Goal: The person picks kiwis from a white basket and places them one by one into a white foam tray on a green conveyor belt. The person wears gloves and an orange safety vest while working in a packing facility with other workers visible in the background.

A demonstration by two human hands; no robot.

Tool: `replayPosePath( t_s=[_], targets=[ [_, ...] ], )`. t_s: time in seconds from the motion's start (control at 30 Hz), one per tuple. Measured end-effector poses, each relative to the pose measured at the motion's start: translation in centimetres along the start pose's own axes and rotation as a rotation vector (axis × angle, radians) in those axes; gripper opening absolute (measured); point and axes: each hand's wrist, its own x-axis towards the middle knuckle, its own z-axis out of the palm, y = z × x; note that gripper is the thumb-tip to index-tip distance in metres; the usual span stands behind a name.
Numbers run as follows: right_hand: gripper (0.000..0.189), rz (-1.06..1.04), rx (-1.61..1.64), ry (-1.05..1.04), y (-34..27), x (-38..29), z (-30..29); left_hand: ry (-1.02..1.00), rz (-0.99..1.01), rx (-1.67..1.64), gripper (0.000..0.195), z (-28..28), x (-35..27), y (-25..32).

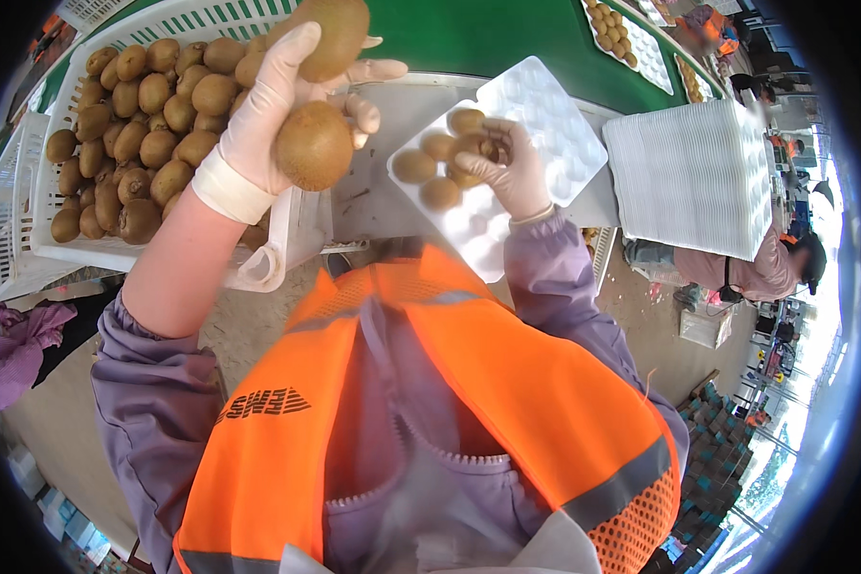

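My left hand (262,133), in a pale thin glove, holds two kiwifruit above the crate's right side. One kiwifruit (332,39) rests by the thumb, while a second kiwifruit (315,146) lies against the palm and lower fingers. Over a white moulded tray (567,136), my gloved right hand (520,172) grips a kiwifruit (482,146) between thumb and fingers. Several kiwifruit (414,166) sit in the tray's cups at its left end. Brown kiwifruit (156,148) are heaped in a white plastic crate (61,183) to the left.
A tall stack of white trays (689,179) stands at the right. Behind the grey work surface (373,197) runs a green conveyor belt (438,36), carrying filled trays (635,54) at the far right. A person in pink (739,269) is beyond the stack.
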Motion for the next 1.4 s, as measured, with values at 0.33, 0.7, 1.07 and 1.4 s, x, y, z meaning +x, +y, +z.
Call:
replayPosePath(
  t_s=[0.33, 0.7, 1.07, 1.4],
  targets=[
    [0.076, 0.183, -0.982, -0.31, 4.7, -5.6, 1.2, -0.041, -0.038, -0.048, 0.046, 0.3, -0.1, -0.5],
    [0.08, -0.067, -0.891, 0.072, 6.8, -0.3, 5.1, -0.042, -0.091, 0.259, 0.068, 3.5, -0.8, -0.5],
    [0.05, -0.296, 0.487, -0.197, -4.2, 2.6, 4.4, -0.006, 0.109, 0.775, 0.084, 4.9, -0.7, -1.7],
    [0.062, 0.183, -1.081, -0.114, 10.4, 4.2, -1.9, 0.076, -0.069, 0.027, 0.051, 0.9, 0.2, 1.1]
  ],
)
